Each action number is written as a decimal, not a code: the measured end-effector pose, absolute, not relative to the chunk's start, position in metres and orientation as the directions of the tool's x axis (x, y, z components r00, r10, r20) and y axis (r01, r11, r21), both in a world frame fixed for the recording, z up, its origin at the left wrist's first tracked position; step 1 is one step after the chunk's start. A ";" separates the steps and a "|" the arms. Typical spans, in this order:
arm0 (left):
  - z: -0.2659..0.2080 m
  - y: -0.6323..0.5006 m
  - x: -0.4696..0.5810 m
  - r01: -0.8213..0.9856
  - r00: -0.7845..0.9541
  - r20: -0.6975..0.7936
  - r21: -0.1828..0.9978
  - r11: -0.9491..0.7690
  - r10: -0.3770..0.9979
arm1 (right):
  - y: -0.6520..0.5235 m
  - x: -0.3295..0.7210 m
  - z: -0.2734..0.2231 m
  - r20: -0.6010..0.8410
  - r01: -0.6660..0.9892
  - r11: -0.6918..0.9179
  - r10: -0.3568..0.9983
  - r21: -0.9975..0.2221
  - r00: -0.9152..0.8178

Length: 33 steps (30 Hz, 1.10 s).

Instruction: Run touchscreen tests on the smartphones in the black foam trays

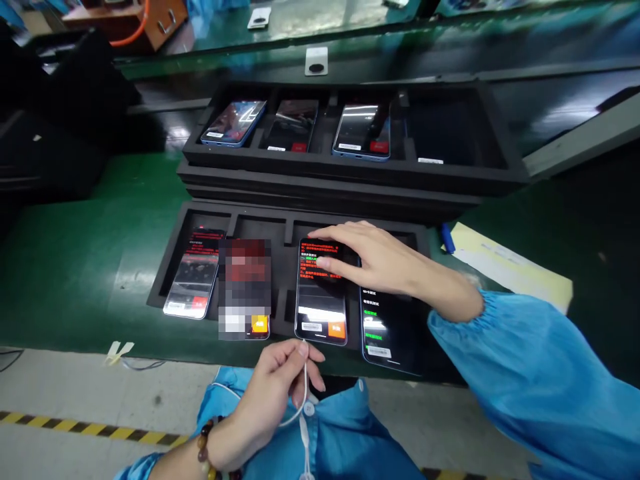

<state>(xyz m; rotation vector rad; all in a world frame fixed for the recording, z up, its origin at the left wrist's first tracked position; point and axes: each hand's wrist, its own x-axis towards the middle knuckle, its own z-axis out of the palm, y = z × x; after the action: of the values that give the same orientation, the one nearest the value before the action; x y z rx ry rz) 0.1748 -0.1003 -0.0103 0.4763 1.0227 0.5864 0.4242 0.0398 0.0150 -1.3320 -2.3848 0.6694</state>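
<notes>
My left hand (283, 377) pinches a thin white cable (305, 383) between thumb and fingers, just below the bottom edge of the third smartphone (321, 303) from the left. That phone is lit, with red and green text and an orange button. Over its upper end reaches my right hand (367, 257), fingers apart, the index fingertip by the top edge and the thumb over the screen. Whether a plug sits in the phone is hidden. Partly under my right forearm lies another phone (387, 333) with a white and green list.
The near black foam tray (173, 267) also holds a phone (193, 280) and a pixelated phone (245, 290). Behind it, stacked trays (325, 175) carry several phones. Yellow paper (515, 267) and a blue pen (447, 238) lie at right on the green bench (100, 280).
</notes>
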 end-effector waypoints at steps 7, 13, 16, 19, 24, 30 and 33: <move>-0.009 -0.101 0.173 -0.393 0.471 -0.732 0.326 0.860 0.492 | 0.036 0.425 0.011 -0.001 0.714 0.472 0.834 -0.517 -0.552; -0.009 -0.098 0.166 -0.284 0.484 -0.710 0.425 0.859 0.511 | 0.014 0.418 0.006 0.009 0.741 0.539 0.811 -0.401 -0.585; -0.009 -0.095 0.166 -0.265 0.498 -0.692 0.453 0.851 0.523 | 0.011 0.417 0.007 0.006 0.746 0.533 0.815 -0.400 -0.580; -0.013 -0.094 0.167 -0.251 0.521 -0.683 0.451 0.856 0.512 | 0.015 0.419 0.010 0.011 0.726 0.508 0.823 -0.463 -0.568; -0.004 -0.090 0.140 0.048 0.607 -0.625 0.646 0.762 0.491 | 0.014 0.437 0.016 0.125 0.690 0.461 0.869 -0.559 -0.479; 0.053 -0.054 0.028 0.434 0.640 -0.478 0.871 0.230 0.601 | -0.019 0.475 0.007 0.324 0.693 0.177 0.942 -0.699 0.086; 0.050 -0.015 -0.012 0.391 0.089 -0.164 0.913 0.118 0.982 | -0.031 0.478 -0.013 0.390 0.643 0.106 0.865 -0.758 0.316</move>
<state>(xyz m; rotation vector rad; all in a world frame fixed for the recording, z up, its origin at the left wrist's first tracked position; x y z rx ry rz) -0.0121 -0.0155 0.0505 1.4296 1.4601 0.7993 0.4784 -0.0307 -0.0133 -1.6098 -1.4015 0.2859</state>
